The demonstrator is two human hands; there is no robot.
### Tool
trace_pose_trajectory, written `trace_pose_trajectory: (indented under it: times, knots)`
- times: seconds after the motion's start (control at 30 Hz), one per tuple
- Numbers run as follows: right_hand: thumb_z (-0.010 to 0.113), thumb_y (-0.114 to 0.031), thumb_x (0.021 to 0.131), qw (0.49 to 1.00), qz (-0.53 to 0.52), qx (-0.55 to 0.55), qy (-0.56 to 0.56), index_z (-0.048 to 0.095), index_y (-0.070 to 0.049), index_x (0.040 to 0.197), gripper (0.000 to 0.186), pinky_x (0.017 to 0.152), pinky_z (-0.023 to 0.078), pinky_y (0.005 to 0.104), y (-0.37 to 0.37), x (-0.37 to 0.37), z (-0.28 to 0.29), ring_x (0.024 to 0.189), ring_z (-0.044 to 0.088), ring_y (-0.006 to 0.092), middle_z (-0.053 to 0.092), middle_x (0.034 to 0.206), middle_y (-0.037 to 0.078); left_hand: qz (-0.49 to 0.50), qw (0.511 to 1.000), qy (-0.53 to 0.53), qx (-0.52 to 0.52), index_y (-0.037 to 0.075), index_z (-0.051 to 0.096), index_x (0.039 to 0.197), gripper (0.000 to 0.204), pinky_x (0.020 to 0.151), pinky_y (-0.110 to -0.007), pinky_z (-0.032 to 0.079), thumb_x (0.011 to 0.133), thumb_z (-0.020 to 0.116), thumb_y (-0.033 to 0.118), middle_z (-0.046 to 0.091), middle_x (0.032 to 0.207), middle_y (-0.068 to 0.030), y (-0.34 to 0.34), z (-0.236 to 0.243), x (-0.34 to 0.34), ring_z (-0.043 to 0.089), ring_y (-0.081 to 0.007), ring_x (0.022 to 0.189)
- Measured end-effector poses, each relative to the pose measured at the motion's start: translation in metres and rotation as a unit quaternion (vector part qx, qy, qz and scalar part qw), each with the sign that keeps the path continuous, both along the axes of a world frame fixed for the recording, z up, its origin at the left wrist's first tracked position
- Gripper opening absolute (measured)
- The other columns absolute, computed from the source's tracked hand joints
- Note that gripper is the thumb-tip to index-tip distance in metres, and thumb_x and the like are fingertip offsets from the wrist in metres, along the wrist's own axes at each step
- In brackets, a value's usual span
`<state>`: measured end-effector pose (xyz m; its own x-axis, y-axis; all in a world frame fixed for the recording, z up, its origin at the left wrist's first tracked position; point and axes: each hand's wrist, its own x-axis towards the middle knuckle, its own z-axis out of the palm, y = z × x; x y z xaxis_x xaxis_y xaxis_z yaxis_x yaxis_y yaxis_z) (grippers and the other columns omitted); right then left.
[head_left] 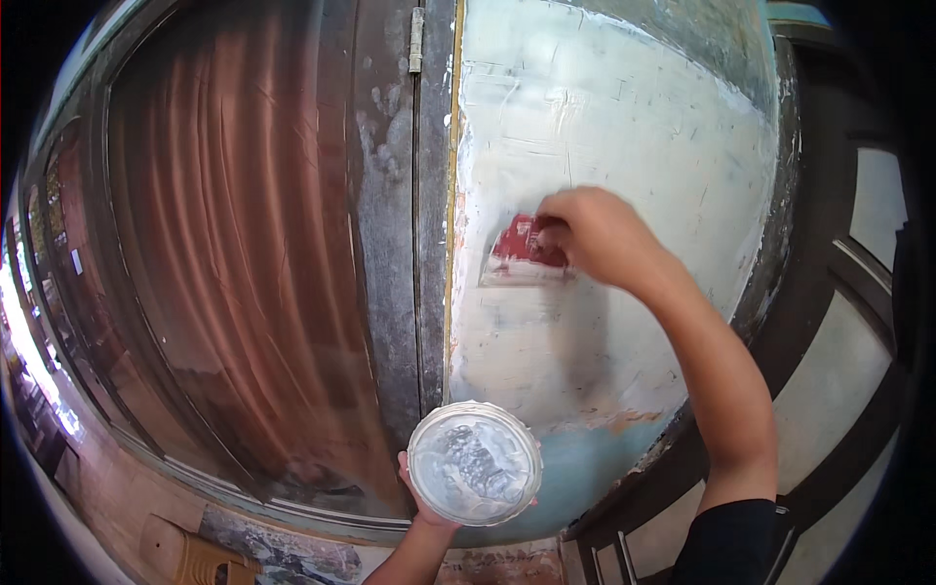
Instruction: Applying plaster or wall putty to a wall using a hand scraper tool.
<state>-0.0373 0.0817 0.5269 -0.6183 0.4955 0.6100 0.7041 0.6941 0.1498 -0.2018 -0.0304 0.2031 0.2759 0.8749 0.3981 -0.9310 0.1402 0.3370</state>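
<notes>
My right hand grips a red putty knife, its wide flat blade lying against the wall. Whitish filler covers much of that wall panel, with scrapes and darker flecks showing through. Lower down, my left hand holds a round tub from beneath and the side, tilted so its mouth faces me. White paste is smeared around the inside of the tub, with a rough greyish patch in the middle. Most of the left fingers are hidden behind the tub.
Left of the panel stands a dark wooden frame with a metal hinge; beside it, reddish-brown curtains hang behind glass. Dark door framing rises at the right. A tan plastic stool sits at the lower left. Bluish paint shows low on the wall.
</notes>
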Motion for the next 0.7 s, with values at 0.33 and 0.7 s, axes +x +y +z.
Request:
trace_pose_trajectory:
  times: [0.33, 0.7]
  knots:
    - [0.073, -0.009, 0.085, 0.991, 0.068, -0.104, 0.058, 0.072, -0.001, 0.097, 0.014, 0.076, 0.054, 0.0411, -0.015, 0.002, 0.009, 0.084, 0.067, 0.0354, 0.073, 0.088, 0.015, -0.087, 0.995, -0.043, 0.03, 0.028, 0.025, 0.161, 0.126, 0.102, -0.089, 0.024, 0.06, 0.069, 0.091, 0.02, 0.166, -0.0196, 0.006, 0.016, 0.012, 0.017, -0.0555, 0.149]
    - [0.075, -0.016, 0.084, 0.979, -0.043, 0.188, 0.065, 0.075, -0.008, 0.098, 0.016, 0.077, 0.051, 0.0433, -0.001, 0.019, 0.047, 0.088, 0.063, 0.0326, 0.071, 0.086, 0.012, -0.114, 0.988, -0.079, 0.071, 0.021, 0.023, 0.161, 0.116, 0.098, -0.087, 0.033, 0.073, 0.055, 0.09, 0.024, 0.165, -0.0197, 0.011, 0.008, 0.027, 0.031, -0.0533, 0.145]
